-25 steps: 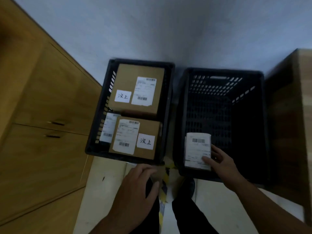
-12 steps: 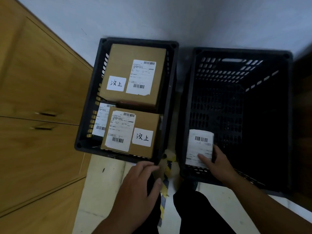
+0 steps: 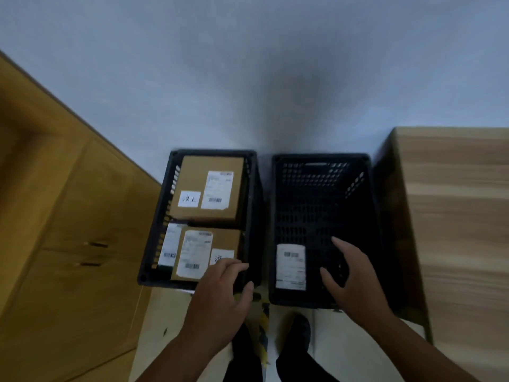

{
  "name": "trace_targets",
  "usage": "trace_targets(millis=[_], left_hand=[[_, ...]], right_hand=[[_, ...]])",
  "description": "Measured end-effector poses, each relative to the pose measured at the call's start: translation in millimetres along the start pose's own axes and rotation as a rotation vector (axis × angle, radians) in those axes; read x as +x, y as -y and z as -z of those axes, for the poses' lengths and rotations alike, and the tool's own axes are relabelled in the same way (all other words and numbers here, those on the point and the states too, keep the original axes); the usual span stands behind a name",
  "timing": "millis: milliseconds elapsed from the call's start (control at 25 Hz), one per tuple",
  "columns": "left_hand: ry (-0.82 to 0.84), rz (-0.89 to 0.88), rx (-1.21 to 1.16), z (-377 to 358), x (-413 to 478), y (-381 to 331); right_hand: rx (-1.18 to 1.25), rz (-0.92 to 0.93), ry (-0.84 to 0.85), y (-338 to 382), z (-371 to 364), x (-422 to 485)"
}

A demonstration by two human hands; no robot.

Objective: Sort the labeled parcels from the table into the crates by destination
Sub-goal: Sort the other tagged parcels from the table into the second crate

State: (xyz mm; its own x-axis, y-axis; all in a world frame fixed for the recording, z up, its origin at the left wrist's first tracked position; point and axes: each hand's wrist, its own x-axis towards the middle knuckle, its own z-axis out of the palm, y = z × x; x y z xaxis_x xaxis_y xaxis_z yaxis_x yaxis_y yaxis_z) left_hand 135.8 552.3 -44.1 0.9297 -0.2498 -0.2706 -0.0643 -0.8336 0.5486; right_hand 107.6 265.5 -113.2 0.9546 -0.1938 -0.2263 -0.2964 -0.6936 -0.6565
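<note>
R hand [image 3: 351,274] hovered spread, empty, just beside white-labelled parcel [image 3: 290,266] lying in right crate [image 3: 371,216]. L hand [image 3: 223,292], fingers loosely curled, holding nothing, sat at near rim of left crate [image 3: 154,235], prob. touching it; blur.

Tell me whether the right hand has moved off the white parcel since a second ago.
Yes. The right hand has let go and drawn rightward, open, apart from the white parcel, which lies at the right crate's near-left corner.
</note>
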Motion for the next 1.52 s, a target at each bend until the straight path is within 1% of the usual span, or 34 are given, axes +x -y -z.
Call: trace_targets(millis=[80, 200, 280, 400, 520, 680, 760, 880, 960, 1040, 1160, 1240, 1360, 1520], left_hand=[[0.005, -0.094, 0.039, 7.2, 2.8, -28.8], [0.027, -0.269, 0.089, 3.6, 3.1, -66.2], [0.035, -0.381, 0.097, -5.4, 1.3, -88.2], [0.072, -0.552, 0.09, -25.3, -11.1, -124.4], [0.11, -0.703, 0.082, -40.8, -26.7, -160.6], [0.186, -0.848, 0.089, -61.7, -41.9, -208.4], [0.208, -0.915, 0.118, -80.0, -49.8, -238.2], [0.245, -0.982, 0.164, -110.8, -60.5, -281.8], [0.255, -1.041, 0.191, -143.7, -71.4, -320.1], [0.262, -1.039, 0.202, -178.7, -84.9, -360.5], [0.223, -1.004, 0.182, -232.8, -111.6, -428.1], [0.193, -0.994, 0.167, -264.9, -130.1, -470.8], [0.217, -1.031, 0.17, -308.6, -151.8, -536.7], [0.252, -1.102, 0.152, -360.5, -163.9, -604.7]], right_hand=[[-0.161, 0.14, -0.062, 24.9, 39.4, -22.3], [-0.294, 0.2, -0.191, 48.2, 84.0, -65.1], [-0.348, 0.176, -0.269, 51.6, 101.2, -97.5], [-0.375, 0.093, -0.36, 44.3, 122.8, -146.9], [-0.47, 0.044, -0.46, 32.8, 140.9, -189.3], [-0.586, -0.048, -0.555, 9.6, 164.2, -235.4], [-0.604, -0.155, -0.58, -10.0, 177.4, -261.5], [-0.637, -0.287, -0.569, -45.7, 192.3, -293.4], [-0.611, -0.353, -0.601, -81.8, 208.9, -316.8], [-0.573, -0.397, -0.641, -123.0, 230.5, -336.8], [-0.511, -0.437, -0.703, -185.3, 270.1, -370.3], [-0.488, -0.428, -0.721, -220.5, 297.1, -392.4], [-0.504, -0.438, -0.763, -267.5, 345.0, -424.6], [-0.523, -0.479, -0.813, -318.3, 400.9, -447.0]])
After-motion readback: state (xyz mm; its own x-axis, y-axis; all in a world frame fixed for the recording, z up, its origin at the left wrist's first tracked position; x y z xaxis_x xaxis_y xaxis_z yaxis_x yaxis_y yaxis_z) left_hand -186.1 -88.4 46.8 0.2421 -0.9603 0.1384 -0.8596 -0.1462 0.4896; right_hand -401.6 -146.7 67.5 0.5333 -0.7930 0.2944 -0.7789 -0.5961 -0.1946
